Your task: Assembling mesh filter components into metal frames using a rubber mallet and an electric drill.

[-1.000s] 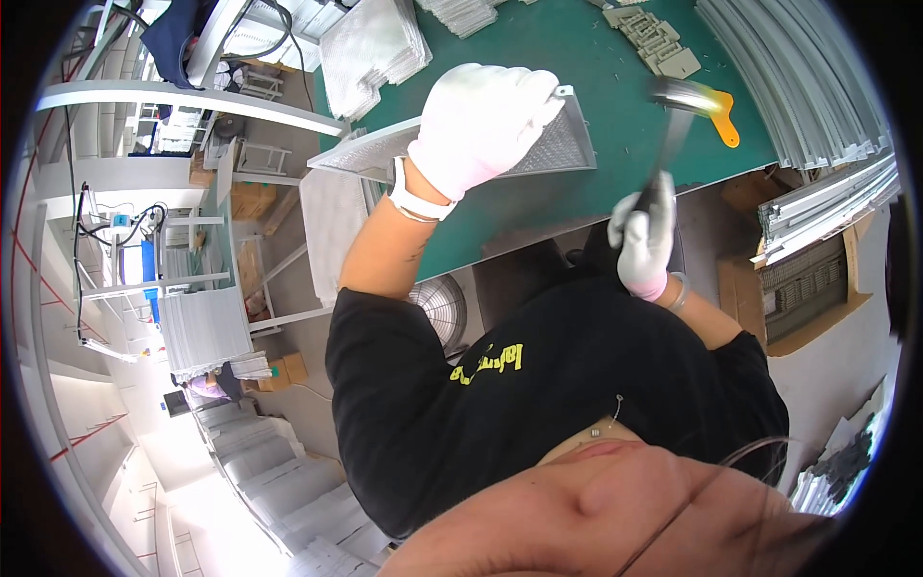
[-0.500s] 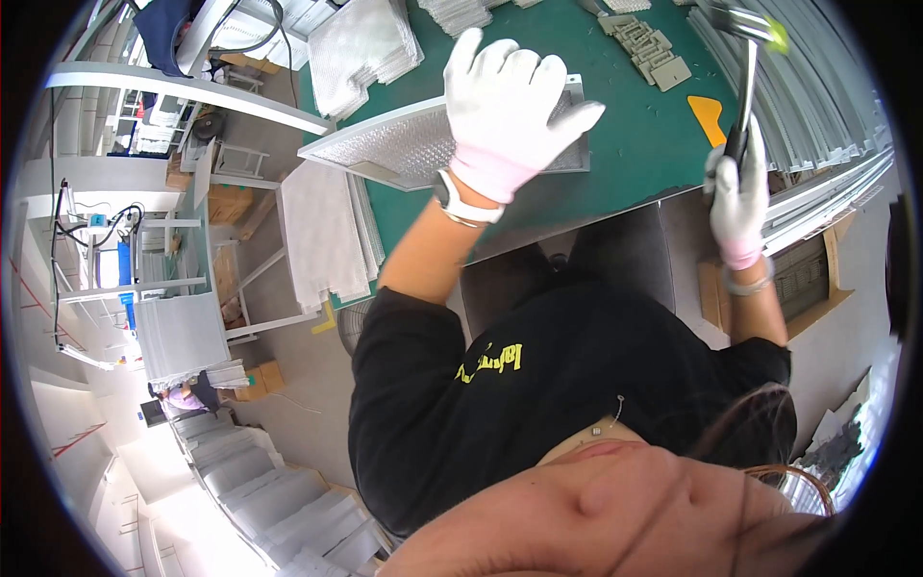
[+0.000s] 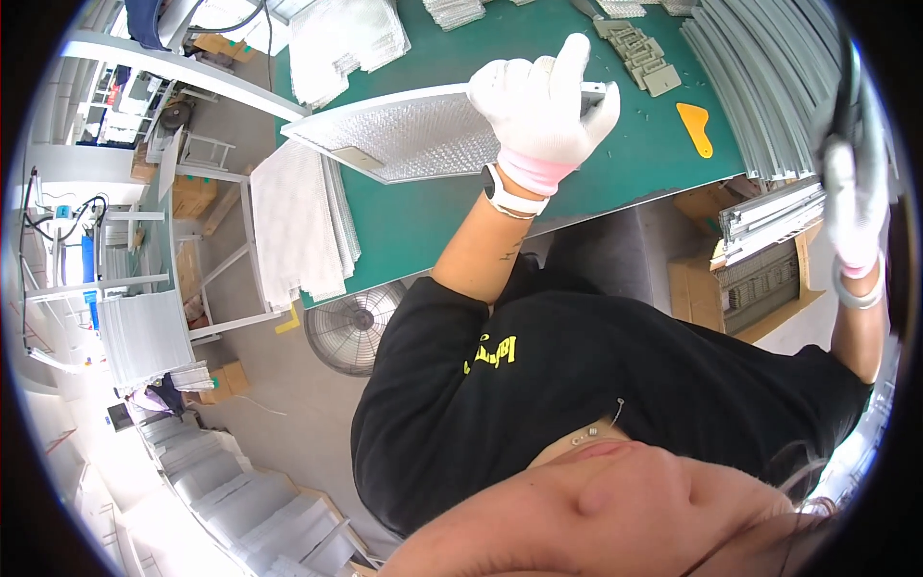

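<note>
My left hand (image 3: 543, 111), in a white glove with a pink cuff, is at the right end of a silver framed mesh panel (image 3: 413, 139). Its fingers bend over the panel's upper edge, while the index finger and thumb stick out; the palm side is hidden. The panel leans on edge above the green tabletop (image 3: 413, 216), with a small beige plate on its lower left corner. Out at the far right, my right hand (image 3: 856, 207), gloved too and blurred, is closed round the dark handle of a hammer (image 3: 846, 96). The hammer's head cannot be made out.
Long metal strips (image 3: 760, 87) are piled on the table's right side. A yellow-orange scraper (image 3: 694, 130) and several beige plates (image 3: 639, 58) lie beside them. White mesh sheets (image 3: 346, 43) are stacked at back left, others (image 3: 298, 226) at the left edge. A floor fan (image 3: 361, 322) stands below.
My right hand has swung outward to the right with the hammer. My left hand stays at the panel's end, its index finger now pointing up. The whole view has shifted somewhat.
</note>
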